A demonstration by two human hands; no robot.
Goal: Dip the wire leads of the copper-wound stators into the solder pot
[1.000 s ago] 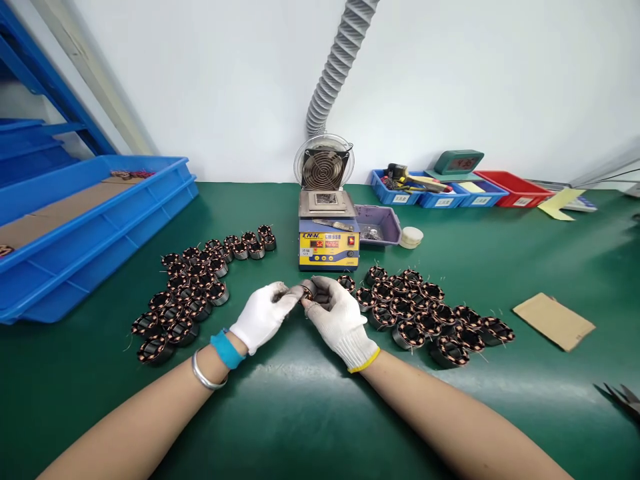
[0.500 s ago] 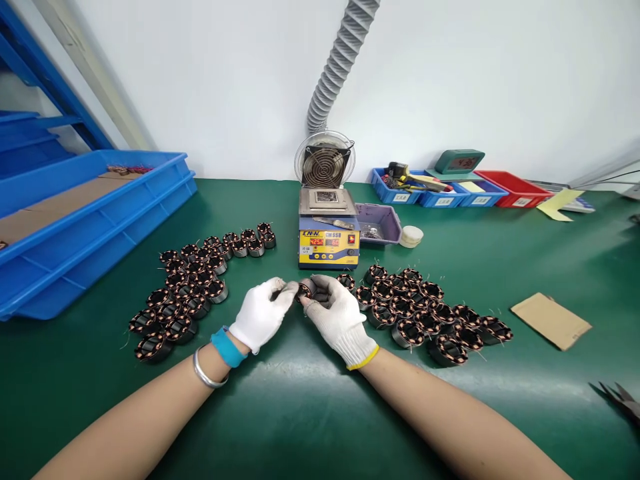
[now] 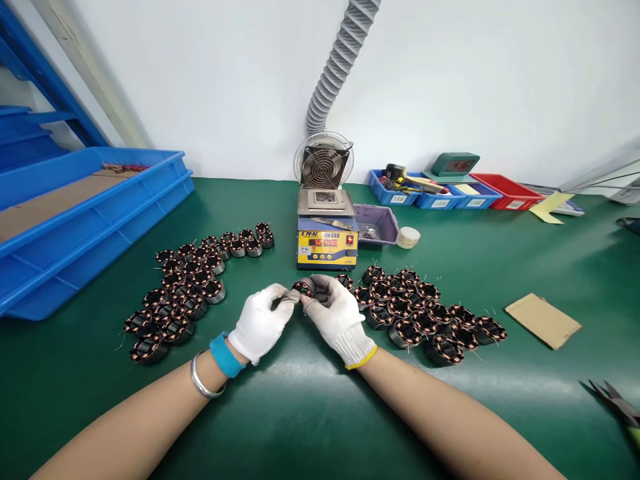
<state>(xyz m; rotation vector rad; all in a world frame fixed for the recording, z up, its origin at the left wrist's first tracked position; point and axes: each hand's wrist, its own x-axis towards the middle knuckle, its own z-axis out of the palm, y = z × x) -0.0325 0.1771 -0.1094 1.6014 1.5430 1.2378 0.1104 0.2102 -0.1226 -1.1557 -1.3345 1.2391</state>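
Gloved in white, my right hand (image 3: pixel 336 310) grips a motor stator (image 3: pixel 301 288), a small dark ring with copper windings, just in front of the solder pot (image 3: pixel 327 230). The fingers wrap its right side, and the ring's face shows toward me. At the stator's lower left edge, my left hand (image 3: pixel 265 320), also gloved, has thumb and fingertips pinched together. Whatever sits in that pinch is too small to see. Several stators with thin wire ends stand in a group on the left (image 3: pixel 183 290) and another on the right (image 3: pixel 410 307).
A large blue crate (image 3: pixel 100 227) stands at the left. Behind the pot are a fan (image 3: pixel 323 167) and a grey duct (image 3: pixel 340 67). A purple tray (image 3: pixel 377 223), a round white pad (image 3: pixel 409 237), small bins (image 3: pixel 440 199), cardboard (image 3: pixel 543 320) and cutters (image 3: pixel 613 400) lie to the right.
In my right hand the stator has tilted, so more of its ring face shows. My left fingertips have slipped slightly down and left along its edge. The view has shifted a little.
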